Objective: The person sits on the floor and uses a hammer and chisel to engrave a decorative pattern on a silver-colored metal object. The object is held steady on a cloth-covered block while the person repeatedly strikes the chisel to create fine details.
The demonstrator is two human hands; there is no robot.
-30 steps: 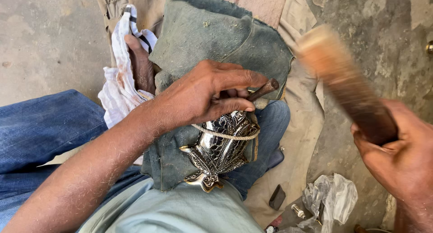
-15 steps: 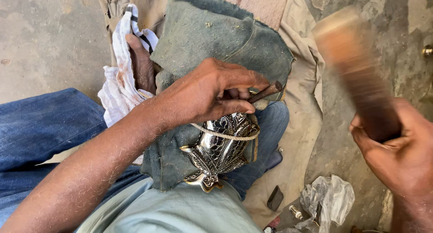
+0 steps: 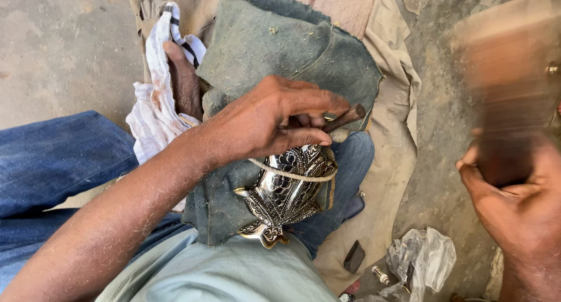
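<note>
Left hand (image 3: 266, 123) clenched a punch (image 3: 345, 118) on the embossed metal piece (image 3: 286, 197), lap-centred on grey cloth (image 3: 280, 50); right hand (image 3: 520, 208), at three o'clock, gripped a blurred mallet (image 3: 505, 91); square, light strikes would serve best.

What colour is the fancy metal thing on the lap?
Shiny silver with dark engraved leafy patterns: the metal piece, seen in the head view.

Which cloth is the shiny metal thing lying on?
The thick grey-green cloth over the lap holds the shiny metal piece, unlike the white rag or tan sheet.
</note>
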